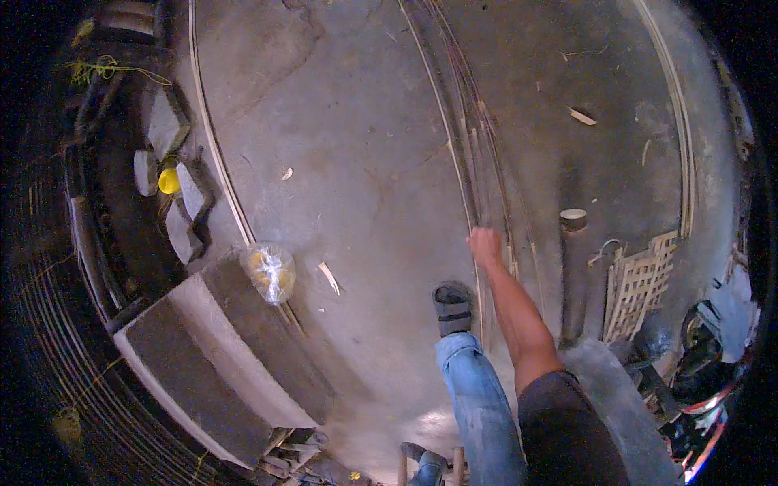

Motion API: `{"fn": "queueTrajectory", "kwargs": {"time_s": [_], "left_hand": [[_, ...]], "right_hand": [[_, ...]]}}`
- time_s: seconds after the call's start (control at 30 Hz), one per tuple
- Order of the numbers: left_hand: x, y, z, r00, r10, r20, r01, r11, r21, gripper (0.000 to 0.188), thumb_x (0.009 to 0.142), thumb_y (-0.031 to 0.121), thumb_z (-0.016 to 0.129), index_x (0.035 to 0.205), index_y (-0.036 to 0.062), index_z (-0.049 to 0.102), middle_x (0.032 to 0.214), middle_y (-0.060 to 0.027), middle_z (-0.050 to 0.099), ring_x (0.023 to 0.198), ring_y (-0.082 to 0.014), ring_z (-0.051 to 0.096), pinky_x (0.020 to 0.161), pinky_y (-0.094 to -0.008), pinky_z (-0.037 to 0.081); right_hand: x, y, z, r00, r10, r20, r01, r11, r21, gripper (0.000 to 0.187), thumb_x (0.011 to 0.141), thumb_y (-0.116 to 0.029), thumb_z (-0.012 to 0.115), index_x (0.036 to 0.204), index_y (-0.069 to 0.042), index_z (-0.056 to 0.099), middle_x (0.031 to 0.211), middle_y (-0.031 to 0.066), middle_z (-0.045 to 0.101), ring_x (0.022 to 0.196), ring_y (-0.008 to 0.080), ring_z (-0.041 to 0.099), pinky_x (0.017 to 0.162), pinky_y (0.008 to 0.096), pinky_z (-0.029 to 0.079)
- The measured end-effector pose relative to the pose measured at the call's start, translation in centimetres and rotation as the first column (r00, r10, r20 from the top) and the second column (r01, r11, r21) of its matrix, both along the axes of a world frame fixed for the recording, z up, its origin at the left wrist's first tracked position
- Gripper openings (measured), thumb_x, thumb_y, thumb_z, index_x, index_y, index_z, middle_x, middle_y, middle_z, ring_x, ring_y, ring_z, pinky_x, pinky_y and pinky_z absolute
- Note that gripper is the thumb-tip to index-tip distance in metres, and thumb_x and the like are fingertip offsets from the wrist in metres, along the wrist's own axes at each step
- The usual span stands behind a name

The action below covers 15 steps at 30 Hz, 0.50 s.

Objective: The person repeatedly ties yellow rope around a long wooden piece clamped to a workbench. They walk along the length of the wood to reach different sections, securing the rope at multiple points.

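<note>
My right hand (485, 245) reaches forward, low over the concrete floor (348, 194), its fingers curled closed. It is right at a row of long, thin wood-like strips (445, 130) that run away from me along the floor. Whether a strip is inside the fingers I cannot make out. Just left of my right forearm is a leg in blue jeans (478, 389) with a dark, strapped shoe (452, 309). My left hand is out of the picture.
Other long strips run along the left (212, 146) and right (677, 105). A clear plastic bag (271, 275) with yellow contents sits by a concrete step (235, 348). Stone slabs surround a yellow object (168, 181). A pale lattice crate (640, 287) stands right, near a round post-like piece (574, 217).
</note>
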<state>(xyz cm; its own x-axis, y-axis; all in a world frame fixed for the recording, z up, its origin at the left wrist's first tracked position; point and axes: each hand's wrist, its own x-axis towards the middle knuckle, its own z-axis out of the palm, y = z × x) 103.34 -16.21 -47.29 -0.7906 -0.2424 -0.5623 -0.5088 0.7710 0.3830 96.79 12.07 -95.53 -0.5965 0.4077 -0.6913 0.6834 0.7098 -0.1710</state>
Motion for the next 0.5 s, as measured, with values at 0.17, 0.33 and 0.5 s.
{"fn": "queueTrajectory", "kwargs": {"time_s": [0.17,0.33,0.5], "left_hand": [[1.5,-1.7,7.5,0.998,-0.005,-0.059,0.007,0.999,0.041,0.047,0.096,0.029,0.055,0.133,0.0027,0.043,0.13,-0.0185,0.052,0.122,-0.0317,0.049,0.107,-0.0407,0.035],[6.0,-5.5,17.9,0.991,0.053,-0.123,-0.036,0.99,0.135,0.049,0.096,0.03,0.054,0.136,0.0024,0.041,0.132,-0.0189,0.051,0.124,-0.032,0.048,0.107,-0.0407,0.034],[16.2,-7.3,24.9,0.966,0.043,-0.255,0.076,0.895,0.439,0.052,0.097,0.03,0.053,0.138,0.0021,0.039,0.133,-0.0193,0.05,0.125,-0.0323,0.047,0.108,-0.0407,0.034]], "right_hand": [[13.4,-4.9,13.2,0.795,-0.44,-0.417,0.367,0.897,-0.247,0.023,0.091,-0.02,0.056,0.1,-0.001,0.064,0.092,0.0188,0.067,0.088,0.0394,0.063,0.076,0.0433,0.05],[17.7,-6.6,35.9,0.649,-0.609,-0.456,0.534,0.792,-0.297,0.022,0.096,-0.023,0.05,0.097,-0.004,0.059,0.08,0.0134,0.062,0.074,0.0282,0.061,0.069,0.0409,0.048],[8.8,-4.2,56.5,0.323,-0.419,-0.849,0.379,0.879,-0.289,0.023,0.095,-0.023,0.051,0.088,-0.002,0.055,0.07,0.0084,0.056,0.064,0.0185,0.054,0.06,0.0371,0.043]]}}
